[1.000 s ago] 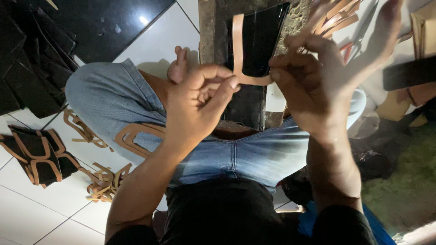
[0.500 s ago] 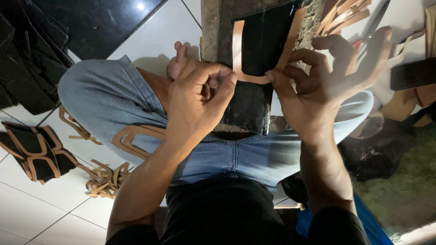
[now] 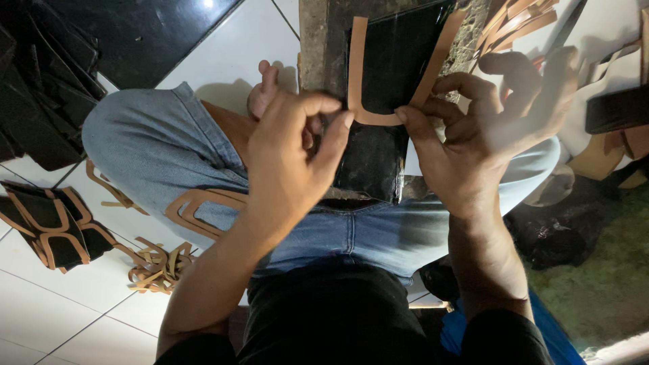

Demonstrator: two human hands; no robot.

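Home-type leather workshop: tiled floor (image 3: 223, 40), cut tan strips (image 3: 159, 263), stacked black pcs (image 3: 47, 230), work done seated on floor.

We see a thin tan U-shaped strip (image 3: 368, 118) lying flat on a black rectangular piece (image 3: 385, 88). Its two arms point away from us, and its curved bottom sits across the middle of the black piece, pinched at both corners.

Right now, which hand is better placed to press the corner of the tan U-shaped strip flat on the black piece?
Probably the left hand: its fingertip lies on the tan strip at the corner. The right hand pinches the strip's other side on the black piece.
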